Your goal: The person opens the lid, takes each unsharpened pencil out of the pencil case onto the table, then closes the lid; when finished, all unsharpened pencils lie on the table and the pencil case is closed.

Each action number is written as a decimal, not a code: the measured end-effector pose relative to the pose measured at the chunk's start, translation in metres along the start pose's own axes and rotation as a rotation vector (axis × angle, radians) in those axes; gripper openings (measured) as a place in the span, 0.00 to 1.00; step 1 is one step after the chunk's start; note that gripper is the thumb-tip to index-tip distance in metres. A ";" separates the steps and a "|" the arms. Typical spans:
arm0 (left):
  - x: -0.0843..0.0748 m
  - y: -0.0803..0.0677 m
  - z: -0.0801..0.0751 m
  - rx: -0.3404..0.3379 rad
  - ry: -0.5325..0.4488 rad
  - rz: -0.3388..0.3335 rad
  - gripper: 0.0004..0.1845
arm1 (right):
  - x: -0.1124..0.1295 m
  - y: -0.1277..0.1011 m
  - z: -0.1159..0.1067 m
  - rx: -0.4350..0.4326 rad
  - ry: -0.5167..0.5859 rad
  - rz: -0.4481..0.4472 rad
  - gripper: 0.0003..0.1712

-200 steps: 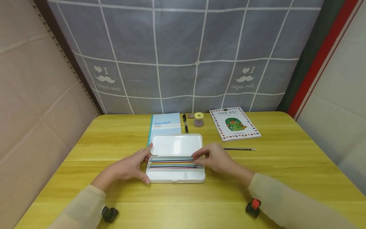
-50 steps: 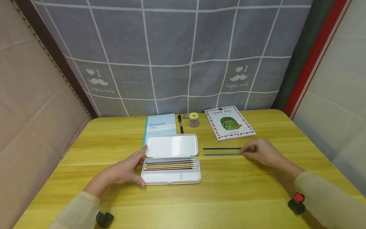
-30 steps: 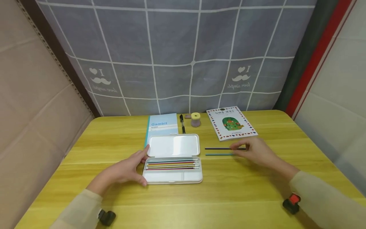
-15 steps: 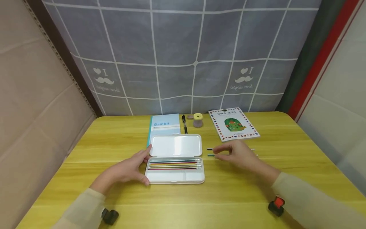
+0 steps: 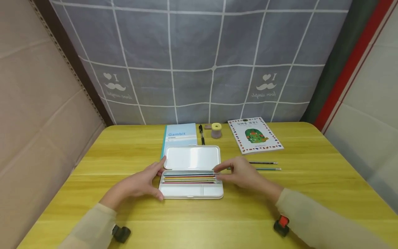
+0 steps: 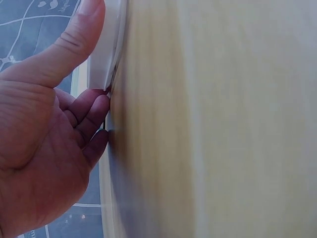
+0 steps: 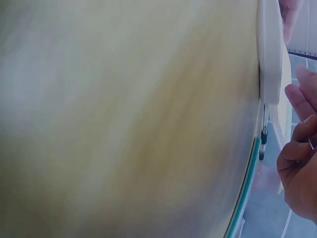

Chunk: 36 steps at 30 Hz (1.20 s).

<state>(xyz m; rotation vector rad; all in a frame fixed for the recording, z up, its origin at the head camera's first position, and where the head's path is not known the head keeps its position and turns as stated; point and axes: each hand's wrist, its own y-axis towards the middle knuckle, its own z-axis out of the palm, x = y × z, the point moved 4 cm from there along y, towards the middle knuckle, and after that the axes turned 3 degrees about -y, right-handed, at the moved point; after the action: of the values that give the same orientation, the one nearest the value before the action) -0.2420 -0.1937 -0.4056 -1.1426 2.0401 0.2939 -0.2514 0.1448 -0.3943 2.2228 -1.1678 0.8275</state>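
Observation:
A white pencil case lies open in the middle of the yellow table, its lid folded back flat. Several coloured pencils lie side by side in its tray. My left hand grips the case's left end, with the thumb at the front corner and the fingers at the hinge; the left wrist view shows the thumb on the white rim. My right hand is at the pencils' right ends, index and thumb apart, holding nothing that shows. A dark pencil and a teal pencil lie on the table behind it.
At the table's back lie a blue Gambit notebook, a black pen, a small yellow-lidded jar and a picture book. A cardboard wall stands to the left and a grey curtain behind.
My right hand has left the two pencils on the table and moved left to the case's right end. The teal pencil now lies beside the dark one. My left hand has stayed.

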 end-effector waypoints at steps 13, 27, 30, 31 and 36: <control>-0.001 0.002 0.000 0.003 -0.005 0.001 0.77 | 0.009 0.004 0.012 0.038 -0.186 0.028 0.15; -0.003 -0.002 -0.002 -0.003 0.003 -0.015 0.78 | 0.012 0.012 0.022 -0.014 -0.315 -0.034 0.11; -0.003 -0.001 -0.002 0.002 0.000 -0.015 0.77 | 0.014 0.012 0.023 -0.041 -0.333 -0.038 0.09; -0.003 -0.001 -0.002 0.003 -0.001 -0.012 0.77 | 0.015 0.013 0.023 -0.046 -0.342 -0.038 0.08; -0.001 0.001 -0.001 0.000 0.007 0.000 0.77 | 0.018 0.013 0.023 -0.052 -0.353 -0.030 0.08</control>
<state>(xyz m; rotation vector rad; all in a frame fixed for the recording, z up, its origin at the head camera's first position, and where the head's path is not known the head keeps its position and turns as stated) -0.2428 -0.1928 -0.4040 -1.1450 2.0460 0.2899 -0.2483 0.1129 -0.3959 2.3990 -1.2917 0.3953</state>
